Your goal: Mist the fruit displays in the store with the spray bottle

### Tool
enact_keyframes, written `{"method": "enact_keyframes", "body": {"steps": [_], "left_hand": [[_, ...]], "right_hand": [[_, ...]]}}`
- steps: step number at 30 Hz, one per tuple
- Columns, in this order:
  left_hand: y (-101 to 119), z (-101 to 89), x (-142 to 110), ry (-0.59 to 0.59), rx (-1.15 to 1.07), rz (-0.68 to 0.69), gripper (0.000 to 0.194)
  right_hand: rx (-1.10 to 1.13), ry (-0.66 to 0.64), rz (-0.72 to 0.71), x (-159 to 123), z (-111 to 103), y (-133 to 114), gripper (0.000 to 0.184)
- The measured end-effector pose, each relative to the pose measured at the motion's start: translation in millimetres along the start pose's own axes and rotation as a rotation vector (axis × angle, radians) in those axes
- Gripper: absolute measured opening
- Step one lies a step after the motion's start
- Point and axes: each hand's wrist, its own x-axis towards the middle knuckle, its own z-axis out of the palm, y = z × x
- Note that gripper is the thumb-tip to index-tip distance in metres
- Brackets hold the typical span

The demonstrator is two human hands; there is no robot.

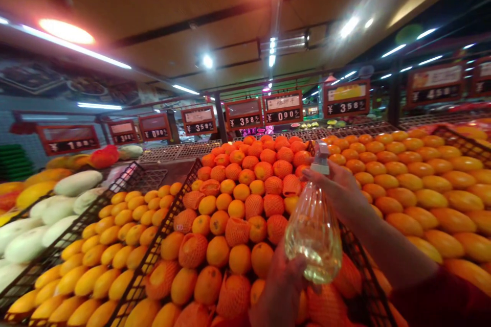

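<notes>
Right hand [337,181] is gripping the neck of one clear spray bottle [313,235], fingers closed around the white trigger head [320,159]; the grip is holding it tilted over the oranges [245,204]. Left hand [282,286] is cupping under the bottle base, touching it; whether it is closing cannot be told.

The bottle is hanging above the middle crate [184,194], near its right wall.

Risk, judged: the bottle is looking wet and smooth, so it could be slipping and dropping onto the netted fruit, bruising it.

Count: one bottle, two hands, three black crates visible. Oranges, mangoes [111,245] and pale melons [46,214] are too many to count; nine price signs [244,115].
</notes>
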Motion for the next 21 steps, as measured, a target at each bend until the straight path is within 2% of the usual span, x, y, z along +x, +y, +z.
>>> {"method": "enact_keyframes", "body": {"steps": [5,10,16,19,21], "left_hand": [[3.5,5.1,-2.6,-0.041,0.001,-0.004,0.061],[4.3,5.3,-7.4,0.007,0.011,-0.043,0.063],[1.7,0.9,-23.1,0.029,-0.031,-0.029,0.079],[4.1,1.9,-32.2,0.103,-0.022,-0.038,0.073],[5.0,0.8,-37.9,0.112,-0.039,-0.014,0.065]], "right_hand": [[0.012,0.022,0.016,-6.2,0.2,-6.3,0.031],[0.04,0.027,0.045,-17.3,-0.6,1.6,0.028],[0.096,-0.029,0.096,-27.0,8.9,13.7,0.029],[0.073,-0.044,0.087,-26.8,16.9,14.0,0.028],[0.059,-0.067,0.072,-26.7,23.0,13.4,0.026]]}}
